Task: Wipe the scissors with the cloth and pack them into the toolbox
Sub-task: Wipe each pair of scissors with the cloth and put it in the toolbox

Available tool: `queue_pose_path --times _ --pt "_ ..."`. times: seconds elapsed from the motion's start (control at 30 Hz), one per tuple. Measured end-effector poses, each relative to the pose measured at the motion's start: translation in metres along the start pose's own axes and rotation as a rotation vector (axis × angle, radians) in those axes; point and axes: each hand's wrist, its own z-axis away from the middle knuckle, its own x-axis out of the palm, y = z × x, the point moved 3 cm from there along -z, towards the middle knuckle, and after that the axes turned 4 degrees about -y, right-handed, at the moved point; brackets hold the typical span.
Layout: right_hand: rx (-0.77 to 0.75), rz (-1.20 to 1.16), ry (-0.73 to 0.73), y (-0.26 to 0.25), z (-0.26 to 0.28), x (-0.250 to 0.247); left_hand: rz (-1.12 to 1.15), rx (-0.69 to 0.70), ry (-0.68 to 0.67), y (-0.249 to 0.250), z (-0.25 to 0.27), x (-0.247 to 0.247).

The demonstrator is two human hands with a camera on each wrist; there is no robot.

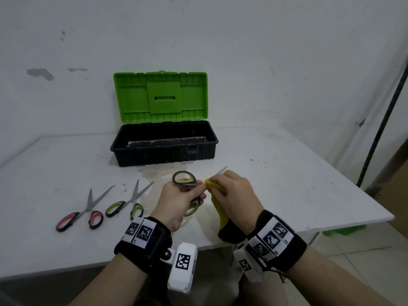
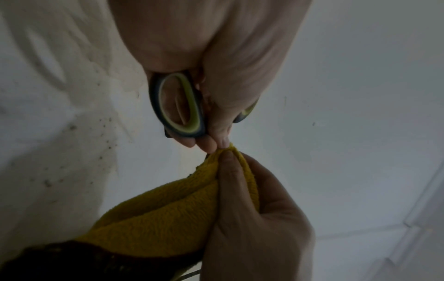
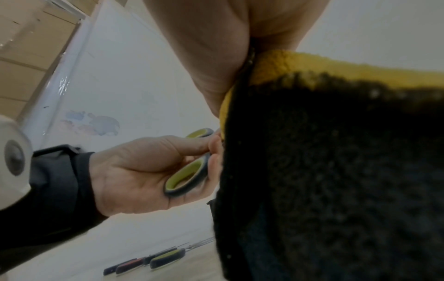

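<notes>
STEP: wiping first pair | left hand (image 1: pixel 178 202) grasping green-handled scissors (image 1: pixel 184 178) by handles | right hand (image 1: pixel 234 191) pinching yellow cloth (image 2: pixel 182 214) round blades, tip poking past fingertips | NEXT: likely draw cloth tipward, then pack in open toolbox (image 1: pixel 164 143) beyond knuckles | two pairs on table (image 1: pixel 287 173) left of left hand, apparently unwiped

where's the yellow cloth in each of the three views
Head: the cloth is just right of centre, hanging from the right hand.
Left wrist: lower centre, pinched in that hand.
Right wrist: right half, yellow strip above its black part.
Shared landmark: the green-handled scissors in the left hand.
</notes>
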Motion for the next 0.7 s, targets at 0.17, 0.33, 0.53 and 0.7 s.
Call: queue_pose_path --times 0.17,0.33,0.53,0.7 --pt "0.155 -0.019 0.058 0.026 -0.015 -0.014 0.006 -0.001 0.004 0.002 0.002 -0.003" --pt "0.224 -0.007 0.138 0.042 -0.023 -0.042 0.03 -0.044 0.006 0.001 0.0 -0.007" --pt "0.046 -0.012 -0.016 -0.005 -0.002 -0.016 0.056 -0.044 -0.049 -0.003 0.0 0.004" --pt "0.12 -0.019 -0.013 0.008 -0.009 -0.009 0.04 -0.019 -0.059 0.0 0.002 0.004"
